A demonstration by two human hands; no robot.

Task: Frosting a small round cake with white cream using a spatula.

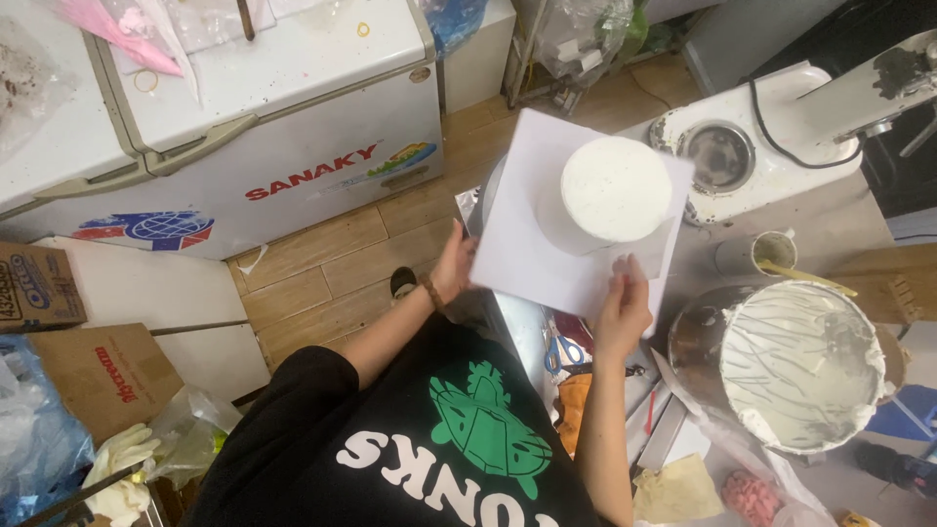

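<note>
1. Two hands carry everything here: my left hand (455, 265) pinches the left edge of the white square cake board (532, 249), and my right hand (625, 307) grips its near edge, so the hands are apart, each clamped on the board. The white frosted round cake (615, 190) sits toward the board's far right, not at its centre.
2. The board looks tilted, and part of it hangs out past the steel worktable (522, 337) over the wooden floor (342, 263). If my left grip slackens, I judge the cake could slide off on that side.
3. My right thumb sits just beside the cake's base (too close for comfort); a small shift could dent the frosting.
4. The stand mixer base (727, 161) is near the board's far corner. A careless turn could knock the corner against it.
5. The big bowl smeared with cream (800, 361) stands near my right forearm, so a swing of that elbow could catch its rim.
</note>
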